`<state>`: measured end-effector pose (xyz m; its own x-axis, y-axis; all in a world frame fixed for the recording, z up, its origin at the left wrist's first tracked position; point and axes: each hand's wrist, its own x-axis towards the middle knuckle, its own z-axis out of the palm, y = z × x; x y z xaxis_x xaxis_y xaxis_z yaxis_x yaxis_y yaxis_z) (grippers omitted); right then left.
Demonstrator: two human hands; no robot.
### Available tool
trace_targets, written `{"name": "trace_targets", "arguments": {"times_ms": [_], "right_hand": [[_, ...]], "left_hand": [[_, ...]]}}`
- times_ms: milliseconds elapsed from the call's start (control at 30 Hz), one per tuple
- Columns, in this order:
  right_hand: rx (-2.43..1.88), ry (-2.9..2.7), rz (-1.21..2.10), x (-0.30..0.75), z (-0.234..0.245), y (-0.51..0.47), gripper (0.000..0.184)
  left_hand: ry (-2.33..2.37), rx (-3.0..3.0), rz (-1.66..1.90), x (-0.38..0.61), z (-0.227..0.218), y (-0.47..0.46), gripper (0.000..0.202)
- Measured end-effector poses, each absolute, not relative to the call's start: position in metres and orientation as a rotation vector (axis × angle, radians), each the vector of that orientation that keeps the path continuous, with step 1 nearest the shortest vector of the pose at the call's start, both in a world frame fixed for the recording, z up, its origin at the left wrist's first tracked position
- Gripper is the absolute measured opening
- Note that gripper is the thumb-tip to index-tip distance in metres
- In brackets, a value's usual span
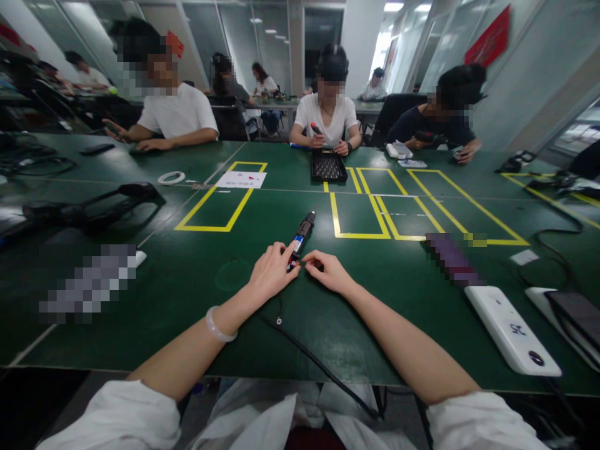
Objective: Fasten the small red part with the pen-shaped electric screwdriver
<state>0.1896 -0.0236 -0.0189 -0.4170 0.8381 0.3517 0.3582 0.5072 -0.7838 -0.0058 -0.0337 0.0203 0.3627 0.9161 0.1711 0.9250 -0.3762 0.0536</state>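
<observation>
A black electric screwdriver (302,235) with a blue band lies on the green table (197,294), its tip pointing away from me. My left hand (272,273) rests on its near end, fingers curled around the body. My right hand (325,270) is beside it, fingers pinched on something small and dark at the screwdriver's near end; I cannot make out what. A black cable (309,356) runs from there toward me. A pale bangle (219,326) sits on my left wrist.
Yellow tape rectangles (220,206) mark the table. A black tray (328,165) lies before the person opposite. A white device (510,328) and a dark tablet (574,315) are at the right. A black headset (94,209) lies left. Several people sit around.
</observation>
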Motion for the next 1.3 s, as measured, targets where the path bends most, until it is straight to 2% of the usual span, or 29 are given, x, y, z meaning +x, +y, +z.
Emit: {"name": "trace_targets", "arguments": {"times_ms": [233,500,767,1133,1300], "right_hand": [[-1.012,-1.985,0.838,0.192,-0.014,-0.024,0.014],[-1.036,-2.013,0.814,0.193,-0.012,-0.024,0.013],[-1.042,-2.020,0.798,0.193,-0.011,-0.025,0.012],[-1.047,-2.046,0.788,0.193,-0.012,-0.024,0.012],[-1.036,-2.045,0.781,0.192,-0.012,-0.024,0.011]], "left_hand": [[-1.874,-2.367,-0.168,-0.035,0.023,-0.008,0.058],[-2.110,-2.075,-0.096,-0.116,0.021,0.036,0.057],[-2.290,-1.918,-0.239,-0.193,0.018,0.055,0.055],[-2.256,-1.832,-0.250,-0.196,0.017,0.049,0.037],[-2.297,-1.774,-0.318,-0.196,0.014,0.052,0.036]]}}
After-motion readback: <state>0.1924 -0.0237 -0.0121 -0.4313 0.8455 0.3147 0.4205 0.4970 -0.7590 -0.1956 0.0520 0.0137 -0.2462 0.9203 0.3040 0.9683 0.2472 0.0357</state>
